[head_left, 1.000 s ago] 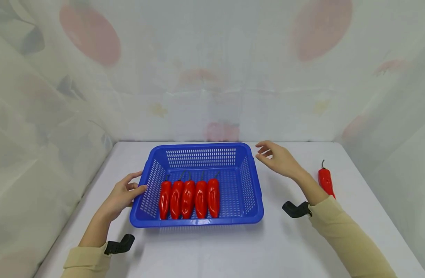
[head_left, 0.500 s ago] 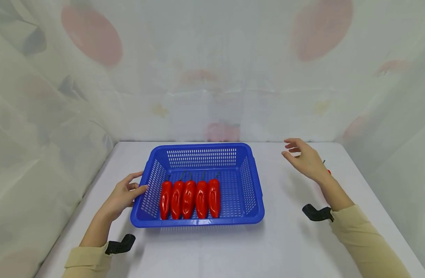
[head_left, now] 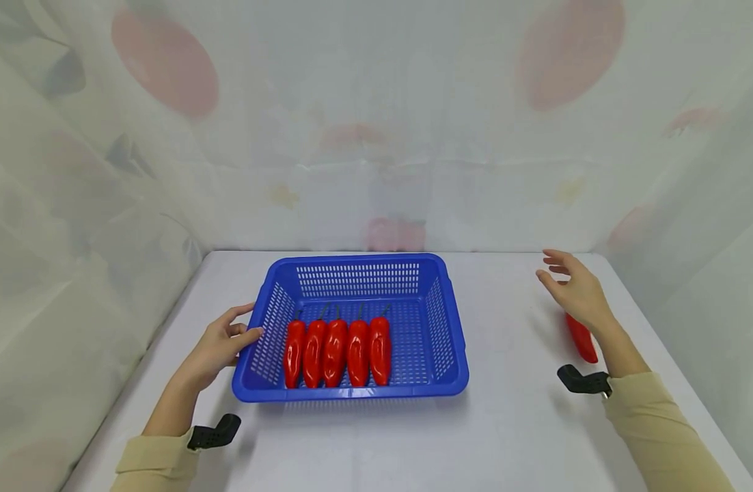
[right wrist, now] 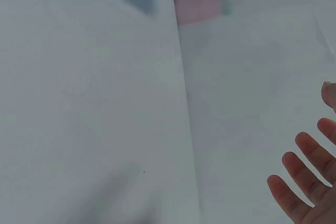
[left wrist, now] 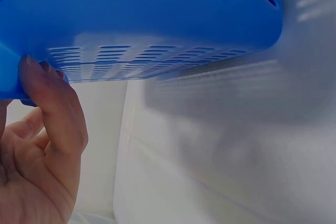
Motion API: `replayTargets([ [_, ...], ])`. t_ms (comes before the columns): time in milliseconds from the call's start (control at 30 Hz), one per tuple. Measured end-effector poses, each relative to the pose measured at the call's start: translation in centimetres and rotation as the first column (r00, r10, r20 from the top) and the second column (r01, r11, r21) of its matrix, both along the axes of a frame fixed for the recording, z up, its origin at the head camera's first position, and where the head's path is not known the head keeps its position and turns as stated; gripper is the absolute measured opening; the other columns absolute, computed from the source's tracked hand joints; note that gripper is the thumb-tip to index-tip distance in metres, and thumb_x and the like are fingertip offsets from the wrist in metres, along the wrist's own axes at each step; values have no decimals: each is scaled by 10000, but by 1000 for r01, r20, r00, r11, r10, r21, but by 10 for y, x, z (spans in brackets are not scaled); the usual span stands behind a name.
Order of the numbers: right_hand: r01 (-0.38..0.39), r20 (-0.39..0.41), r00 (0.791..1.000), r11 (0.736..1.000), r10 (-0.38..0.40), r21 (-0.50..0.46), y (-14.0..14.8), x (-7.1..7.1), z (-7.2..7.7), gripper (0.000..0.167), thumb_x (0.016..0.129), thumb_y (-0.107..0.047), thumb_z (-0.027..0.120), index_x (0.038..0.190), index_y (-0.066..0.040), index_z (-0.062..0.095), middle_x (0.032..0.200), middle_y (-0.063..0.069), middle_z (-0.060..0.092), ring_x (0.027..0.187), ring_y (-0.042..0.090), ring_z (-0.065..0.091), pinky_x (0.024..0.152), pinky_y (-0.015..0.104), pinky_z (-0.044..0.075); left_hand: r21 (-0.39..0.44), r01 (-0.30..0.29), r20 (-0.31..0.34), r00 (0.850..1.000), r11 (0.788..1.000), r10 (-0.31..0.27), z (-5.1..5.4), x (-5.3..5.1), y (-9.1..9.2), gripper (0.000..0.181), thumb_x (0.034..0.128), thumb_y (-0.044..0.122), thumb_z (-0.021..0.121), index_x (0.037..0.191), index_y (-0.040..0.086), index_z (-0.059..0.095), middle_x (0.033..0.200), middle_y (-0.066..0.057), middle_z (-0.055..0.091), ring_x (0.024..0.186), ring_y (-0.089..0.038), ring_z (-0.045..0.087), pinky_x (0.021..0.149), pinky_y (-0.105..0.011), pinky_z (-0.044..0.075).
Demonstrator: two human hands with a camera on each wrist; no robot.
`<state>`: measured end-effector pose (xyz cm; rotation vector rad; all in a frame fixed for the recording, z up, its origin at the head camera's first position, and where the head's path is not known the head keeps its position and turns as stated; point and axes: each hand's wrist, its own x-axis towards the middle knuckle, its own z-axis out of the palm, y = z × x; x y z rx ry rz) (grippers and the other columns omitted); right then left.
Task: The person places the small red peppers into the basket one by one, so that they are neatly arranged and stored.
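Note:
A blue plastic basket (head_left: 350,392) with slotted walls stands in the middle of the table, and several red chili peppers (head_left: 335,354) lie side by side in its left and middle part. My left hand (head_left: 215,350) grips the basket's left rim, thumb on top. In the left wrist view the fingers (left wrist: 63,114) curl against the rim from outside. At the right, my right hand (head_left: 578,290) hovers with relaxed fingers, holding nothing. Under it lies one more red chili pepper (head_left: 581,340), its stem end hidden by the hand.
The white table (head_left: 376,451) ends at a pale printed curtain (head_left: 487,205) behind, with more curtain on both sides. A black camera mount sits on each wrist, the left mount (head_left: 215,433) near the basket's front left corner.
My right hand has moved right, away from the basket's right rim, to above the lone chili pepper. The left hand and the basket stay put.

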<state>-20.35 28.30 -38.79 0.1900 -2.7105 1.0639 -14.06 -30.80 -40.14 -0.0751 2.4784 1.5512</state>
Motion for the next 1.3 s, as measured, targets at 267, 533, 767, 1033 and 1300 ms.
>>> replayTargets([
  [267, 108, 98, 989, 994, -108, 2, 27, 2, -14, 602, 922, -422, 480, 1418, -114, 332, 1343, 203, 440, 1168, 402, 442, 857, 586, 435, 2, -7, -5, 1000, 1000, 7, 0, 0, 1, 710, 889, 277, 608, 1454, 104, 215, 936, -223, 542, 729, -246, 652, 636, -410, 569],
  [533, 176, 158, 971, 984, -177, 22, 75, -18, -66, 683, 882, -545, 467, 1453, -228, 266, 1386, 173, 398, 1200, 401, 413, 617, 527, 509, 6, -5, 2, 1000, 1000, 5, 0, 0, 0, 720, 889, 286, 607, 1459, 109, 205, 935, -218, 540, 731, -242, 653, 638, -409, 569],
  [767, 243, 131, 960, 969, -246, 41, 117, -39, -124, 718, 867, -607, 412, 1468, -275, 203, 1387, 182, 392, 1185, 405, 427, 787, 572, 491, 4, -6, 6, 1000, 1000, 6, 0, 0, 0, 724, 889, 291, 605, 1462, 111, 200, 949, -224, 541, 735, -242, 655, 641, -407, 569],
  [1033, 269, 218, 941, 963, -260, -10, 120, -27, -128, 871, 813, -707, 351, 1479, -178, 165, 1402, 244, 346, 1190, 463, 399, 831, 605, 446, 6, -6, 5, 1000, 1000, 6, -1, 0, 0, 716, 895, 284, 599, 1463, 117, 198, 957, -230, 541, 740, -245, 656, 641, -409, 569],
  [1300, 272, 392, 887, 962, -245, -16, 71, 18, -61, 800, 921, -513, 390, 1448, 18, 106, 1373, 358, 262, 1173, 523, 348, 868, 596, 434, 3, -6, 2, 1000, 1000, 6, -1, 1, 0, 718, 892, 291, 601, 1461, 112, 201, 958, -230, 547, 742, -247, 658, 641, -412, 568],
])
